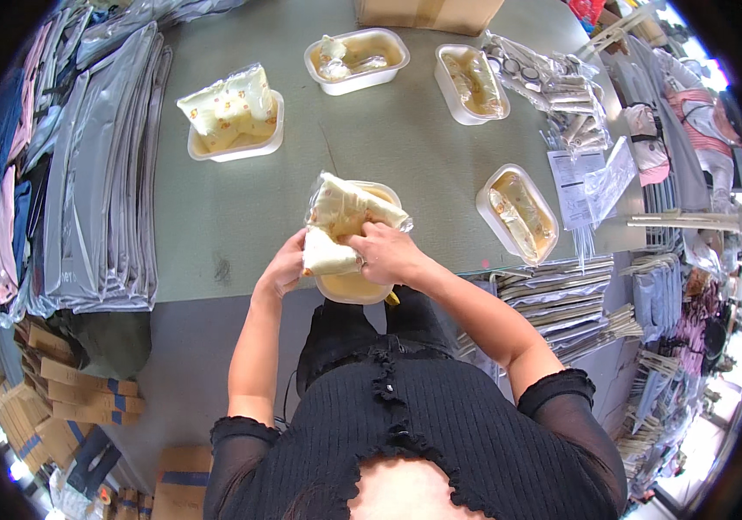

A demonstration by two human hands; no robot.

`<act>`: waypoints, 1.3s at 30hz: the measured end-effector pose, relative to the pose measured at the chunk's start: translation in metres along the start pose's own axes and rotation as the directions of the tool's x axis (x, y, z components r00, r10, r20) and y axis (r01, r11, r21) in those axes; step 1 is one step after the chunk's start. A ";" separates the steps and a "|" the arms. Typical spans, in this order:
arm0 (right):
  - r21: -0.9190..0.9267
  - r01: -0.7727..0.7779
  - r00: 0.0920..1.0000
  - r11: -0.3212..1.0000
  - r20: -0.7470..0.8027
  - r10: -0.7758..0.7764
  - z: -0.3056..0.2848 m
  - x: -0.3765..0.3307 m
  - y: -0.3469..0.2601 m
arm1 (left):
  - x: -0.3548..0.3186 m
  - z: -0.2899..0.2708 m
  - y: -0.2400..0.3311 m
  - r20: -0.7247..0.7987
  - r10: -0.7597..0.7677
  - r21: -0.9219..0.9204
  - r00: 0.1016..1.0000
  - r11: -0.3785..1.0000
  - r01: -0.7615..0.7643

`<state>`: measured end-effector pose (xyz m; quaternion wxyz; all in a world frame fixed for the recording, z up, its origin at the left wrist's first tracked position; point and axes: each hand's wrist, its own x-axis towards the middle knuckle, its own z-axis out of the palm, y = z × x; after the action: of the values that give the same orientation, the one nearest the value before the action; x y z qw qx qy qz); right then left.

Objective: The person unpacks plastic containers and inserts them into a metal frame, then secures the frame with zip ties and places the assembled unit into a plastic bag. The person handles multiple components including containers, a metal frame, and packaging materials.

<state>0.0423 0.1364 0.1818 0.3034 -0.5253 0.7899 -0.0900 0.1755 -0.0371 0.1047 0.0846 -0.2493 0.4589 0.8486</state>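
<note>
Both hands were on one cream printed packet (340, 204), film-wrapped and soft-looking, held above the white tub (353, 290) right in front of us.

Key relation: packet sat left of the tub's centreline, with its left side out past the wall. The tub's long axis ran nearly straight out from our body, far end leaning a little right. The packet was bent, and its crease ran roughly across that axis, so the two weren't lined up. Near end of the tub was bare. We couldn't tell how much of the packet was below the rim.

Grip: left hand (284, 262) was clamped on the packet's left edge, outside the tub. Right hand (379, 253) came in over the tub, fingers in the crease; tips hidden, so we couldn't tell pinched from pressing. Right was nearer the centreline.

Tub stood at the near edge of the worktop (423, 147); couldn't tell if it overhung.

Others, well apart: far-left tub (241, 153) had its packet sticking up above the rim; far-middle tub (366, 81), far-right tub (451, 100) and near-right tub (495, 230) had contents sitting lower, lengthwise in the two on the right.
</note>
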 end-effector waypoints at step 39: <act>0.992 0.032 0.285 0.125 -0.129 0.950 0.039 -0.177 0.259 | 0.108 -0.163 0.319 -0.164 0.161 0.974 0.973 0.181 0.135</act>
<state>-0.0893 0.4120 0.0998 0.1364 0.1963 0.7627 -0.6010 0.0198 -0.3603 0.2113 0.1632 -0.2294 0.9035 0.3231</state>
